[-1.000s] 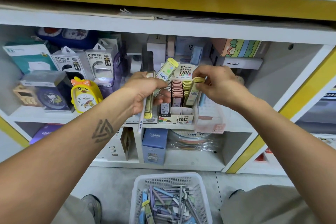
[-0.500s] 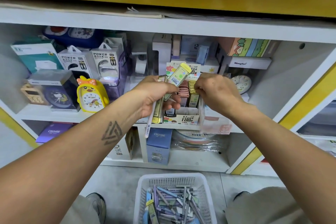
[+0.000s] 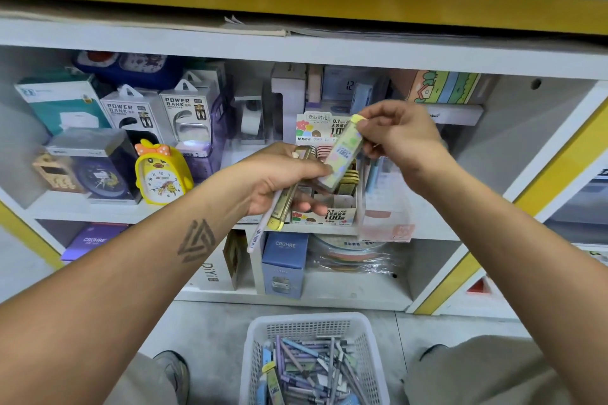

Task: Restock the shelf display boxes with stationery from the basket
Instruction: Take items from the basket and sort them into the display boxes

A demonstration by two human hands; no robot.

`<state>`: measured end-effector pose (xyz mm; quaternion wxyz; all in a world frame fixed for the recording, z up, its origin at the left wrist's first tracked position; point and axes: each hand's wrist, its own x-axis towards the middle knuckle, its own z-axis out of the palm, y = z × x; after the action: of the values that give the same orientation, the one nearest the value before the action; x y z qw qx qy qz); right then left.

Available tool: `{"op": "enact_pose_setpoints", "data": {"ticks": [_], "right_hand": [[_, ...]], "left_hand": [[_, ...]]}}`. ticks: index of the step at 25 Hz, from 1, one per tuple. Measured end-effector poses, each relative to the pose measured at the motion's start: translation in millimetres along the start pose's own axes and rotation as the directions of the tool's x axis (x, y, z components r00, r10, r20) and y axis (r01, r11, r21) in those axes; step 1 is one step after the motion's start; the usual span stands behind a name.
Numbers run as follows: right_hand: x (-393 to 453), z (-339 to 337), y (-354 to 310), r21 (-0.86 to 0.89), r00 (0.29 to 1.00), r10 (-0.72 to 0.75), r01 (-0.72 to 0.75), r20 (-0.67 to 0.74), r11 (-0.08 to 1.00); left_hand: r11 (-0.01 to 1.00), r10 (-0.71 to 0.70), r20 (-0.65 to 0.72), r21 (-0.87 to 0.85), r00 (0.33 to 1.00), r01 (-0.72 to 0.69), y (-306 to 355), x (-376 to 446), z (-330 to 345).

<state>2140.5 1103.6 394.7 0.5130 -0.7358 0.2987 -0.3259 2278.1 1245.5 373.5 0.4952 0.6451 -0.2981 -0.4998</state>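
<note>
The white basket [image 3: 314,327] of pens sits on the floor, nearest. Above it, the left hand [image 3: 279,179] grips a pen [image 3: 263,227] and lead cases; the right hand [image 3: 399,133] pinches the top of one yellow-capped case [image 3: 343,153] (tilted). Behind them stands the display box [image 3: 324,207].

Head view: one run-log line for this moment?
right hand: pinches lead case top | left hand: grips its lower end, more stock | display box: below
</note>
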Motion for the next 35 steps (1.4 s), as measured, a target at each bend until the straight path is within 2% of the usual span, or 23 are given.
{"op": "enact_pose_setpoints", "data": {"ticks": [3, 5, 7, 9, 13, 14, 16, 17, 18, 19, 20, 21, 22, 23, 24, 27, 30, 35], "right_hand": [[-2.4, -12.5, 1.0, -0.308, 0.997, -0.074, 0.081, 0.034, 0.948], [-8.6, -14.3, 8.2, -0.567, 0.978, -0.166, 0.207, 0.123, 0.797], [-13.6, -11.9, 14.3, -0.709, 0.942, -0.261, 0.333, 0.213, 0.622], [-12.9, -9.5, 18.3, -0.741, 0.916, -0.309, 0.39, 0.254, 0.546], [-10.1, 1.3, 28.9, -0.731, 0.919, -0.244, 0.393, 0.309, 0.557], [-9.4, 3.4, 30.9, -0.756, 0.915, -0.233, 0.402, 0.328, 0.516], [-7.4, 5.4, 32.3, -0.837, 0.906, -0.23, 0.417, 0.354, 0.355], [-6.2, 6.3, 31.2, -0.849, 0.907, -0.235, 0.412, 0.348, 0.332], [-5.8, 7.9, 28.5, -0.817, 0.914, -0.236, 0.401, 0.33, 0.414], [-6.8, 9.7, 24.2, -0.707, 0.93, -0.205, 0.366, 0.306, 0.605], [-8.8, 11.4, 19.1, -0.489, 0.944, -0.123, 0.268, 0.307, 0.83], [-11.8, 12.9, 13.3, -0.218, 0.936, -0.027, 0.11, 0.352, 0.97], [-15.8, 14.9, 8.1, -0.011, 0.905, 0.042, -0.041, 0.424, 0.999], [-20.3, 17.3, 5.6, 0.075, 0.872, 0.088, -0.141, 0.482, 0.987], [-24.9, 20.7, 4.9, 0.08, 0.845, 0.123, -0.191, 0.52, 0.978], [-38.8, 38.5, 6.3, 0.023, 0.812, 0.145, -0.191, 0.566, 0.981], [-42.3, 48.8, 9.0, 0.127, 0.807, 0.093, -0.205, 0.583, 0.971], [-36.3, 41.3, 6.2, 0.218, 0.855, 0.058, -0.197, 0.516, 0.956]], "left_hand": [[0.996, 0.07, -0.141, 0.067, 0.988, -0.061, 1.4, 2.4, -8.5], [0.998, 0.066, -0.177, 0.033, 0.982, -0.061, 2.4, 4.2, -10.5], [0.998, 0.023, -0.152, -0.058, 0.988, -0.032, 2.2, 4.5, -8.7], [0.99, 0.002, -0.097, -0.138, 0.995, -0.016, 1.4, 4.7, -4.0], [0.977, 0.018, -0.005, -0.211, 1.0, -0.019, -0.1, 8.1, 4.8], [0.973, 0.029, 0.012, -0.229, 0.999, -0.026, 0.1, 8.4, 6.0], [0.963, 0.058, 0.034, -0.265, 0.998, -0.047, 0.9, 8.3, 8.1], [0.958, 0.075, 0.038, -0.281, 0.996, -0.062, 1.5, 8.8, 9.4], [0.951, 0.094, 0.028, -0.3, 0.995, -0.082, 2.1, 9.9, 10.9], [0.94, 0.113, 0.001, -0.324, 0.994, -0.106, 2.8, 11.0, 12.1], [0.927, 0.125, -0.042, -0.351, 0.991, -0.132, 3.6, 12.5, 12.6], [0.913, 0.127, -0.095, -0.378, 0.987, -0.153, 4.4, 14.1, 12.4], [0.898, 0.119, -0.148, -0.406, 0.982, -0.17, 5.0, 15.7, 11.8], [0.883, 0.11, -0.19, -0.432, 0.976, -0.183, 5.1, 16.8, 11.0], [0.869, 0.103, -0.218, -0.454, 0.971, -0.194, 4.9, 17.4, 10.5], [0.868, 0.093, -0.27, -0.45, 0.958, -0.211, 3.5, 18.7, 12.0], [0.882, 0.095, -0.271, -0.423, 0.958, -0.207, 3.5, 18.1, 14.2], [0.901, 0.138, -0.224, -0.375, 0.965, -0.215, 7.6, 12.3, 9.7]]}}
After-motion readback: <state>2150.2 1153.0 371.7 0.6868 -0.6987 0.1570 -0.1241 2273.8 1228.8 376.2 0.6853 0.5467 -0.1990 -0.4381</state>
